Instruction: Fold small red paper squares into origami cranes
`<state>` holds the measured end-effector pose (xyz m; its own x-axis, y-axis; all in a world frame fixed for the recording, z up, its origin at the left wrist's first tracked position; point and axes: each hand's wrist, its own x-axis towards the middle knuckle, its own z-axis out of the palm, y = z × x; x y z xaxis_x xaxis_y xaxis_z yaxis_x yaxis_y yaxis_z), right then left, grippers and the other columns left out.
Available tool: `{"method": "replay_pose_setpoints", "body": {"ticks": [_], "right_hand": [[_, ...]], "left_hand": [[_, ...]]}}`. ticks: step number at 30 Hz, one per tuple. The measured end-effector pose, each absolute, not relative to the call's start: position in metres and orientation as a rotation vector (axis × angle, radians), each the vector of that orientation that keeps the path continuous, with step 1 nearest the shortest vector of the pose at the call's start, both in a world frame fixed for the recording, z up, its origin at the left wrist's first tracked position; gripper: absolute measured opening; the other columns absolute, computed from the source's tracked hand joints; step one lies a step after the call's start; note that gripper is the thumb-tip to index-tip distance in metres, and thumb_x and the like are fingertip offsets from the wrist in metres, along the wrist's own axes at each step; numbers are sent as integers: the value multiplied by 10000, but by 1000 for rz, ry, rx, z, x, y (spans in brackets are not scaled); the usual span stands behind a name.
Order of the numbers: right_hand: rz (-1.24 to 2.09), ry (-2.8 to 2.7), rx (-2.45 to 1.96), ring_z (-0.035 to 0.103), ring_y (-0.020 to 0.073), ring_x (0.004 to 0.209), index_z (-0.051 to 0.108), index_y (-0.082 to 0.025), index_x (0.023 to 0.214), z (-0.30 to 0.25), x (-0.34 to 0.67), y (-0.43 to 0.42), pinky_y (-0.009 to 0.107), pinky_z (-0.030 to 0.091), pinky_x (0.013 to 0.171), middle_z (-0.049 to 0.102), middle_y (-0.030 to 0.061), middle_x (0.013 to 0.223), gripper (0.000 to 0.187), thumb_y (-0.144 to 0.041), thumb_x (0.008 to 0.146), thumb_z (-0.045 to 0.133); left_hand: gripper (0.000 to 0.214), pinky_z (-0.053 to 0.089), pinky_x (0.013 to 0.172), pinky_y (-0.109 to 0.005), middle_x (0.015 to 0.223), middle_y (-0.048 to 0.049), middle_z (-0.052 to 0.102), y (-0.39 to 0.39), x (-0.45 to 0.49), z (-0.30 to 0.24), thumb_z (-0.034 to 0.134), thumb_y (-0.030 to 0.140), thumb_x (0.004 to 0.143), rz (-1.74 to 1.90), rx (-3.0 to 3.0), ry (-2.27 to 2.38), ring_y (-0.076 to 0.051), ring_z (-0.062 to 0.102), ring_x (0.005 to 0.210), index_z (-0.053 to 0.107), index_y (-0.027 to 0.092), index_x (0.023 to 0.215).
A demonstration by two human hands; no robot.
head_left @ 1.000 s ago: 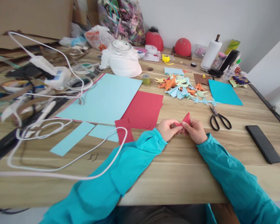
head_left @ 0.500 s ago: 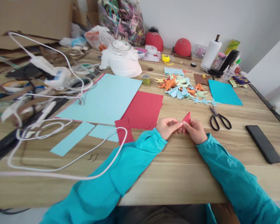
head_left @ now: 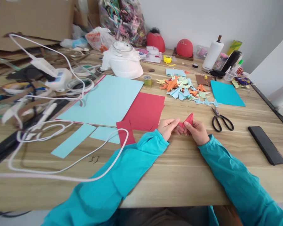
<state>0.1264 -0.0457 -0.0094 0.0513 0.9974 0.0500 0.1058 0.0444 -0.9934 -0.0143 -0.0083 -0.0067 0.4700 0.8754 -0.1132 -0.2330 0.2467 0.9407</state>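
Now pinching folded red paper point(head_left: 189, 119) with nearly closed left hand point(head_left: 167, 128) and right hand point(head_left: 198, 131), well in from near edge of desk point(head_left: 179, 175). Might rip or bend wrong if pulled too hard.

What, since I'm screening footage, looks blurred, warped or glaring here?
Head view, left: clutter looks smeared; head view, right: phone seems stretched; head view, centre: held paper reads fairly sharp; head view overall: soft light, no harsh glare.

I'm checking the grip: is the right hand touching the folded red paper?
Touching: in the head view, the right hand pinches the folded red paper under its thumb.
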Motion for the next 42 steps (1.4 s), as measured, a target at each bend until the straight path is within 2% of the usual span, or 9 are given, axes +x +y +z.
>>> {"method": "replay_pose_setpoints", "body": {"ticks": [5,11,18,21,25,31,33,39,42], "right_hand": [[1114,-1272,-1253,484,89,418,544,-162,585,-11,127,-46,216,396,410,556,-7,489,392,-523,731,593],[1161,-1305,-1201,480,80,417,535,-155,561,-8,128,-46,208,383,420,536,-14,474,399,-503,750,584],[1246,-1173,-1202,503,96,416,586,-145,559,-11,129,-46,212,373,410,568,14,471,474,-544,796,492],[1227,-1179,-1193,510,100,451,617,-147,616,-11,129,-46,211,384,427,577,9,503,405,-518,767,551],[1198,-1181,-1162,496,99,482,636,-160,664,-10,129,-46,218,394,452,571,-5,539,321,-469,744,602],[1270,-1089,-1169,404,76,368,616,-147,636,-17,130,-46,201,257,349,518,-22,442,321,-442,762,596],[1302,-1037,-1157,412,82,359,596,-145,600,-19,131,-46,204,252,342,516,-17,430,342,-446,762,594],[1205,-960,-1143,462,103,367,552,-157,519,-22,131,-43,226,335,371,529,-7,417,375,-447,752,602],[1131,-924,-1166,430,93,339,554,-154,522,-23,130,-40,215,313,346,492,-19,386,390,-471,744,598]], "left_hand": [[309,463,488,-233,540,-35,630,-8,-15,-9,701,406,618,808,1207,745,-112,565,485,619,109,633],[256,460,522,-227,584,-37,634,-8,-16,-17,650,369,685,808,1360,653,-99,553,510,627,118,643],[210,457,528,-237,520,-28,615,-8,-20,-9,665,329,647,731,1309,701,-111,549,498,638,129,588],[219,447,485,-240,467,-15,596,-9,-19,-9,685,323,606,750,1251,753,-115,541,447,594,137,535],[239,463,481,-241,482,-3,600,-12,-16,-9,705,354,580,862,1209,804,-113,546,448,589,146,572],[236,445,503,-228,464,-13,590,-10,-20,-4,667,330,637,709,1308,800,-99,532,456,602,140,515],[246,437,496,-226,460,-13,588,-9,-22,-4,666,338,640,691,1299,788,-98,528,452,598,140,511],[288,456,486,-235,510,-20,595,-7,-18,-11,656,398,656,806,1164,795,-104,543,450,590,119,629],[414,479,485,-227,690,-12,614,-6,-15,-12,716,348,601,983,1082,756,-124,599,558,567,140,927]]}}
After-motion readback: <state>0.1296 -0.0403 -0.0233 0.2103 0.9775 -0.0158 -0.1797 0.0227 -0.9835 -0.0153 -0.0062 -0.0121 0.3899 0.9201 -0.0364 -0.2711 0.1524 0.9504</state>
